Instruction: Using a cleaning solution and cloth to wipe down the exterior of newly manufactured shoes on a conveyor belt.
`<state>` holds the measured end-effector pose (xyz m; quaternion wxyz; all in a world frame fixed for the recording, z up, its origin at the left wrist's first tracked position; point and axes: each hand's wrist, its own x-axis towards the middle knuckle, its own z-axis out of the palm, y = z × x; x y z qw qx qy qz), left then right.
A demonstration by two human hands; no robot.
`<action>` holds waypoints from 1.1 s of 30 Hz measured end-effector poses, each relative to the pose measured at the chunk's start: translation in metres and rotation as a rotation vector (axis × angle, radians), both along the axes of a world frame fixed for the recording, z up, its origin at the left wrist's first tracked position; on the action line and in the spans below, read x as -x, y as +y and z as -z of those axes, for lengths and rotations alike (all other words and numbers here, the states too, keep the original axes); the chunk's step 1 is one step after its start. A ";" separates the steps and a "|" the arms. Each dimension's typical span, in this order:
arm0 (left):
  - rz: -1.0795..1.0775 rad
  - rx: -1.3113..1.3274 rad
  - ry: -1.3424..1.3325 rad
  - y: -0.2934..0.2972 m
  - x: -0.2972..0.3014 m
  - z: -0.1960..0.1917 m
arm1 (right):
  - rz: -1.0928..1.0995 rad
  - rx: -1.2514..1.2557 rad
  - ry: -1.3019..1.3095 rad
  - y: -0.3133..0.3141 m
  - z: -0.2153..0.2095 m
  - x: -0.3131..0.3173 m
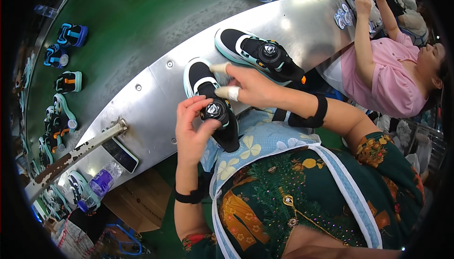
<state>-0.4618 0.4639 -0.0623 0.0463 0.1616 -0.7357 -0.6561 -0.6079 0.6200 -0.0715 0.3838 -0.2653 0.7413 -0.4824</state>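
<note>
A black sneaker with a white strap and pale mint sole lies on the metal ledge, its heel end toward my apron. My left hand grips it at the round black dial, thumb and fingers on either side. Over the shoe's right side is my right hand, with pale covers on its thumb and a finger. Those fingertips are apart, close to the white strap and slightly blurred; whether they touch it I cannot tell. A matching sneaker with an orange heel loop rests just beyond, untouched.
A green conveyor belt carries more shoes along its far sides. On the metal ledge lie a phone and a purple-labelled bottle, near a worn metal bar. At right, a co-worker in pink works beside round tags.
</note>
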 end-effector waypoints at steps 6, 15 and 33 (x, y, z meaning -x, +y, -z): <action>0.030 0.270 -0.027 0.002 0.009 -0.009 | -0.036 -0.052 0.246 -0.009 0.008 0.002; 0.347 0.347 -0.003 -0.026 0.021 -0.017 | 0.010 -0.005 0.438 -0.005 0.005 0.018; 0.041 0.522 -0.044 0.032 0.002 0.020 | -0.499 0.098 0.197 -0.007 -0.051 0.017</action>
